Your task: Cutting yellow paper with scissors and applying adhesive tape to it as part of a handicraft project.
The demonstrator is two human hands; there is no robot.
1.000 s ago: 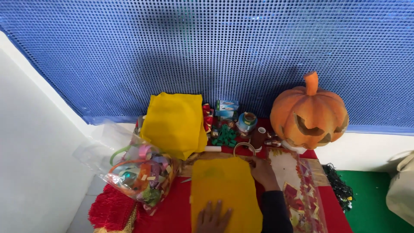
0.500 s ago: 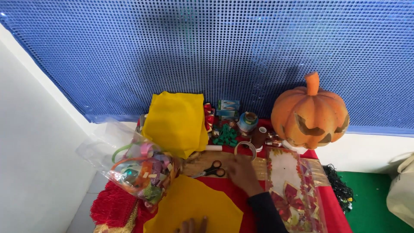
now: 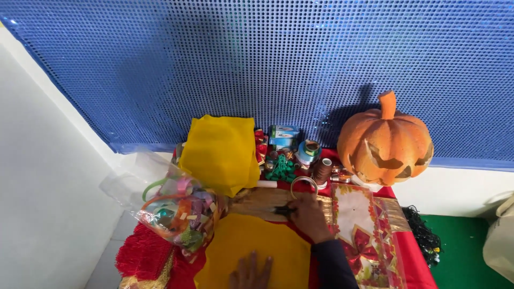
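**Hands at the yellow felt**

My left hand [image 3: 250,272] lies flat on the yellow felt sheet [image 3: 251,243], fingers [image 3: 266,263] spread open. My right hand [image 3: 307,214], just past the felt's far edge, curls closed around black scissor handles [image 3: 282,211]. The carved pumpkin [image 3: 385,144] sits well beyond the felt.

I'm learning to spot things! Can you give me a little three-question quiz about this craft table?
1. True or false: the left hand lies flat on the yellow felt sheet.
2. Which side of the table is the orange pumpkin on: A left, B right?
3. What dark-handled thing does the right hand cover?

Key: 1 true. 2 B. 3 the scissors, handles just showing.
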